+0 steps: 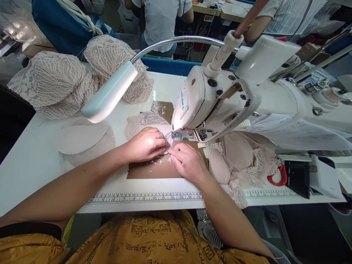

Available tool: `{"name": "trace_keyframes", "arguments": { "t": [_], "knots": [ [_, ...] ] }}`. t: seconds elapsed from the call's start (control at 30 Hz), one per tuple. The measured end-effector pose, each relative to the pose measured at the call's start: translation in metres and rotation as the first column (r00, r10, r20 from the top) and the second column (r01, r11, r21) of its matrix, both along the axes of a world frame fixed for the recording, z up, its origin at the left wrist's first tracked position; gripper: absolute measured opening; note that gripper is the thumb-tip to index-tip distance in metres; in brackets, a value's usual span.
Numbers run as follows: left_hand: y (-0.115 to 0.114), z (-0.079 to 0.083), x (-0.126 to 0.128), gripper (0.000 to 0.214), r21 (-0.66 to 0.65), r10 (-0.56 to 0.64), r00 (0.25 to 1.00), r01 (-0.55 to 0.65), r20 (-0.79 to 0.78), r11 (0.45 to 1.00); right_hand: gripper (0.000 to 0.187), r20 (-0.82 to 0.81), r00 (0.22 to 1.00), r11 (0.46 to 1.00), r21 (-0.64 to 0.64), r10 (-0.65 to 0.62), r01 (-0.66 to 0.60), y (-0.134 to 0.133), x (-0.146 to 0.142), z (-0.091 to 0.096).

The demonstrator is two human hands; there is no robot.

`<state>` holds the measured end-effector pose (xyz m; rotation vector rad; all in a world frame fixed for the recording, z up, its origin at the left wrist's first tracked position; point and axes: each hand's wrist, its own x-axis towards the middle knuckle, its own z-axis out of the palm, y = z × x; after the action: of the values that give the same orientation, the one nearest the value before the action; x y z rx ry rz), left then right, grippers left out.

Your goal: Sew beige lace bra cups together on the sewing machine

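Observation:
At the needle of a white sewing machine, my left hand pinches a pale lace piece, its fingers closed at the edge by the presser foot. The lace spreads out behind that hand. My right hand is closed too, thumb and forefinger together on the near tip of the same lace, just in front of the foot. Beneath both hands lies a brown taped sheet on the table. The fabric directly under the needle is mostly hidden by my fingers.
Stacked lace pieces fill the back left, near round pale cups. A lamp hangs over the left side. Sewn beige lace garments, red-handled scissors and a black phone-like object lie right. A ruler strip lines the front edge.

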<state>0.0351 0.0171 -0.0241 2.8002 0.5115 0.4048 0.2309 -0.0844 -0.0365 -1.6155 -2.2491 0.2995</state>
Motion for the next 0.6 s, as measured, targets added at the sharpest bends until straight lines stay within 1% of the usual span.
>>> {"name": "trace_keyframes", "arguments": {
  "t": [0.1,0.17,0.27,0.33,0.5,0.6],
  "knots": [
    [-0.003,-0.006,0.008,0.028,0.039,0.079,0.997,-0.078,-0.017,0.996,0.027,0.002,1.000,1.000,-0.003,-0.002,0.002,0.000,0.000,-0.001],
    [-0.004,-0.010,0.013,0.028,0.056,0.128,0.992,-0.127,-0.017,0.990,0.028,0.015,1.000,1.000,-0.009,-0.025,0.025,0.001,-0.002,-0.001],
    [-0.004,-0.013,0.019,0.029,0.061,0.165,0.986,-0.164,-0.005,0.985,0.030,0.056,0.994,0.996,0.001,-0.092,0.092,0.003,-0.004,-0.001],
    [-0.003,-0.014,0.020,0.027,0.042,0.168,0.986,-0.169,0.021,0.985,0.031,0.080,0.989,0.992,0.012,-0.125,0.125,0.005,-0.005,-0.001],
    [-0.001,-0.013,0.018,0.022,-0.093,0.170,0.981,-0.162,0.096,0.982,0.034,0.093,0.985,0.989,0.002,-0.145,0.146,0.006,-0.007,0.000],
    [-0.002,-0.009,0.017,0.020,-0.236,0.219,0.968,-0.185,0.126,0.954,0.035,0.123,0.985,0.992,-0.006,-0.124,0.126,0.006,-0.007,0.001]
  ]
}}
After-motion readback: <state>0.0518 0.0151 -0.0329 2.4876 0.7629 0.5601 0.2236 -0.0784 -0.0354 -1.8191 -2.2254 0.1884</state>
